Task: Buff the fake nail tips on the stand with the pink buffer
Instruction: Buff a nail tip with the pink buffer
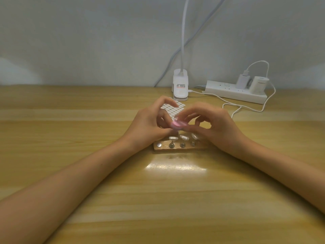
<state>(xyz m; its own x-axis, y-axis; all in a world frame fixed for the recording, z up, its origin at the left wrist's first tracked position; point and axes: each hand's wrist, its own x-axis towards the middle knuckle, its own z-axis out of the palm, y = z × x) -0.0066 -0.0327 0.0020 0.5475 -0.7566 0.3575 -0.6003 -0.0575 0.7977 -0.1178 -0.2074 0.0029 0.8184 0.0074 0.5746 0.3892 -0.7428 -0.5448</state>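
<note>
Pinching the pink buffer [176, 125] between the thumb and curled fingers [190, 115] of the right hand [217, 126], blurred, just above the wooden stand [179, 148] and close beside the left hand [149, 121]. Left fingers [165, 100] curled in toward the buffer too; whether gripping anything, cannot tell through the blur. Standing on the stand's posts, three pearly nail tips [184, 137] in a row, with one bare metal disc [159, 144] at the left end. Lying behind the hands on the wooden surface [88, 173], a sheet of white stickers [173, 107]; farther back by the wall, a white clip lamp base [180, 87] and a power strip [233, 93] with chargers plugged in.
</note>
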